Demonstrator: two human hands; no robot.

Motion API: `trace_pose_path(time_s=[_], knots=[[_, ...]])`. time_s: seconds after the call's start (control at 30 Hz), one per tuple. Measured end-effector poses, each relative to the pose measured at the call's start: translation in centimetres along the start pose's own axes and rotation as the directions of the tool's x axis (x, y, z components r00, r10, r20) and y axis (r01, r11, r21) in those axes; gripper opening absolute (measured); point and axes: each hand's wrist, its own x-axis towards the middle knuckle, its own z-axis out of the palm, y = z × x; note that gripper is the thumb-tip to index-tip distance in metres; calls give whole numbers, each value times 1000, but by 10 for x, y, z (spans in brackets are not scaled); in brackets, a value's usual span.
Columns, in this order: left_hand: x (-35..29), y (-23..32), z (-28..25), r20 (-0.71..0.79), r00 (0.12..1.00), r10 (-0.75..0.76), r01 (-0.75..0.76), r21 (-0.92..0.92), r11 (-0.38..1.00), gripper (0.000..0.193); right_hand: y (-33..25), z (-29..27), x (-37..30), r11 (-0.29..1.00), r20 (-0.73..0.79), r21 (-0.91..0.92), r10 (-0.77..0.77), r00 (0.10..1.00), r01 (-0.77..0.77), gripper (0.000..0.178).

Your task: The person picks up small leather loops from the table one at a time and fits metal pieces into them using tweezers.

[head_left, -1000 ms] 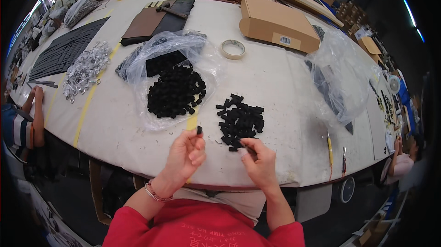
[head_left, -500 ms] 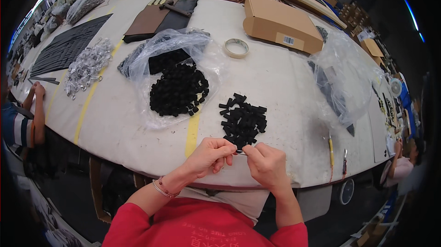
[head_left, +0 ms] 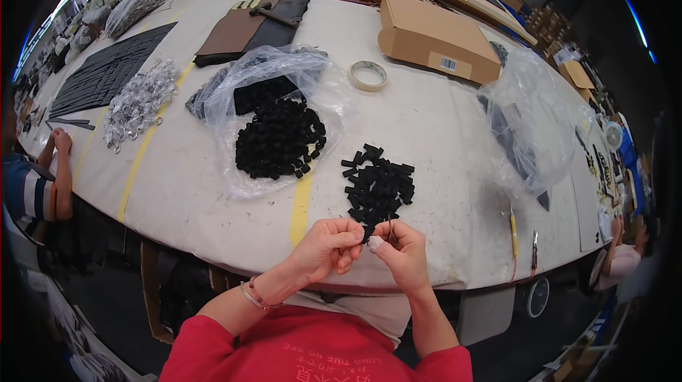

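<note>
At the table's near edge, my left hand (head_left: pixel 328 245) pinches a small black tube-like fabric piece (head_left: pixel 368 232) between thumb and fingers. Close against it, my right hand (head_left: pixel 403 253) is closed round a thin dark tool (head_left: pixel 389 224) whose kind is too small to tell. Something white covers the tip of the right thumb. Just beyond the hands lies a loose pile of short black tube-like pieces (head_left: pixel 380 186). Farther left, a clear plastic bag (head_left: pixel 245 177) lies open with a bigger heap of small black rolled pieces (head_left: pixel 277 140) on it.
A tape roll (head_left: pixel 368 76) and a cardboard box (head_left: pixel 437 37) lie at the back. To the right are another plastic bag (head_left: pixel 533 119), a yellow-handled tool (head_left: pixel 513 231) and a small slim tool (head_left: pixel 535 253). Metal clasps (head_left: pixel 138 101) and black strips (head_left: pixel 106 69) lie left, near another person (head_left: pixel 39 190).
My right hand has turned and its fingers have lifted, showing the white thumb tip and thin dark tool. The left hand keeps its pinch; the black piece now shows more plainly.
</note>
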Motion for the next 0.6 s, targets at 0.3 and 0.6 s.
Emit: trace_pose_path(time_s=[0.3,0.6], knots=[[-2,-18,9,210,689,694,-440,882,170,3,5,6,0,977,-119,-208,-71,990,44,5],[-3,-18,12,-46,871,490,-405,499,766,5,4,14,-1,715,-53,-592,-494,868,371,8]])
